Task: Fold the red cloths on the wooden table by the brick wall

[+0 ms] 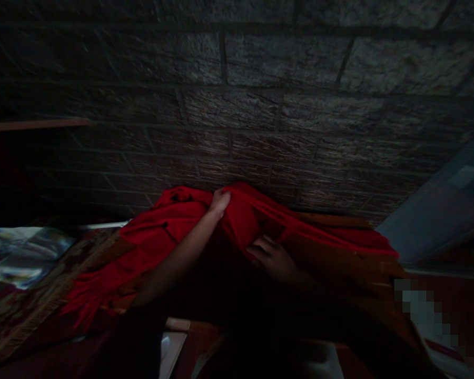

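A red cloth point(161, 231) with a fringed end lies spread over a wooden surface point(363, 263) against a brick wall. My left hand point(220, 202) reaches up to the cloth's top edge and grips a fold of it. My right hand point(272, 257) sits lower, to the right, with its fingers curled on the cloth's edge. The scene is very dark, and my forearms fade into shadow below.
A dark brick-pattern wall point(260, 105) fills the background. A patterned fabric point(19, 284) and a pale glossy sheet point(19, 252) lie at the left. A light panel point(450, 205) leans at the right. A wooden ledge point(35, 125) runs along the upper left.
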Tool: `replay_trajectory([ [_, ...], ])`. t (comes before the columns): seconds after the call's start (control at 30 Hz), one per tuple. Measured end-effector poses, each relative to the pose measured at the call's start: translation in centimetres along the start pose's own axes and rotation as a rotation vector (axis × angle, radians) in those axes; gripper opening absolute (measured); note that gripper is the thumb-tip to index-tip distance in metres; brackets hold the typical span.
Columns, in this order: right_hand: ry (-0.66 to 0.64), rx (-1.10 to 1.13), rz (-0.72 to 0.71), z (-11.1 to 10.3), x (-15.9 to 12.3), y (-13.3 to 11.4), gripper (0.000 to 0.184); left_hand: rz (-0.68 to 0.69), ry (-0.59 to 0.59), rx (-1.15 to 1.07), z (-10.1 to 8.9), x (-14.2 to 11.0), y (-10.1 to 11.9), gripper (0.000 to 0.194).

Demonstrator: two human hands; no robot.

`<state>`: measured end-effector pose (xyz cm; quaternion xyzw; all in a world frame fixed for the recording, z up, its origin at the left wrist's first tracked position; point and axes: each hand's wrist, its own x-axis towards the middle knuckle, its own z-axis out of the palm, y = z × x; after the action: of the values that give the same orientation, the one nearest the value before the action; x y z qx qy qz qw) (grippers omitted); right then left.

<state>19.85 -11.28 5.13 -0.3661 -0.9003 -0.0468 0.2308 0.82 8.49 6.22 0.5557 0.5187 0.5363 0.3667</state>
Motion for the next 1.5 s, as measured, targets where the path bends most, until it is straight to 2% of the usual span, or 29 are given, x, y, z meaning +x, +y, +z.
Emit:
replay_trajectory([
  [0.17,-0.130,0.025,-0.017,1.2,-1.0,1.1,0.027,-0.053,0.044,0.065,-2.1,0.4,-1.5,0.029],
  [0.3,-0.141,0.024,0.002,1.1,-0.6,1.1,0.028,-0.026,0.039,0.151,-3.8,0.3,-2.5,0.030],
  [0.4,-0.120,0.055,0.016,0.6,-0.1,1.0,0.030,-0.031,0.006,0.161,-3.8,0.7,-2.9,0.032],
  [0.5,-0.159,0.077,-0.031,0.4,0.2,1.2,0.026,-0.044,-0.046,0.141,-3.2,1.2,-3.2,0.034],
  [0.63,-0.133,0.077,-0.049,0.9,-0.1,1.5,0.029,-0.025,-0.090,0.122,-2.9,1.6,-3.7,0.034],
  [0.8,-0.119,0.089,-0.110,2.2,-1.2,1.6,0.035,0.027,-0.128,0.114,-3.4,1.1,-5.5,0.037],
  [0.9,-0.128,0.150,-0.137,1.6,-1.4,2.0,0.040,0.045,-0.138,0.092,-3.6,0.8,-6.6,0.040],
  [1.0,-0.101,0.220,-0.014,-0.1,-0.7,3.5,0.045,0.064,-0.144,0.072,-3.5,0.7,-7.4,0.040],
  [1.07,-0.045,0.167,0.155,-0.8,-0.1,5.2,0.049,0.078,-0.139,0.064,-3.4,0.7,-7.8,0.039],
  [1.13,-0.025,0.062,0.277,-0.6,0.2,7.1,0.055,0.090,-0.127,0.059,-3.3,0.7,-8.1,0.041],
  [1.27,-0.119,-0.106,0.286,1.8,-0.8,10.1,0.068,0.112,-0.118,0.046,-3.3,0.5,-8.5,0.046],
  [1.37,-0.088,-0.237,0.300,3.3,-2.4,11.1,0.064,0.122,-0.132,0.034,-3.3,0.4,-8.4,0.047],
  [1.5,-0.066,-0.284,0.273,3.3,-4.2,12.0,0.064,0.132,-0.123,0.031,-3.3,0.2,-8.3,0.048],
])
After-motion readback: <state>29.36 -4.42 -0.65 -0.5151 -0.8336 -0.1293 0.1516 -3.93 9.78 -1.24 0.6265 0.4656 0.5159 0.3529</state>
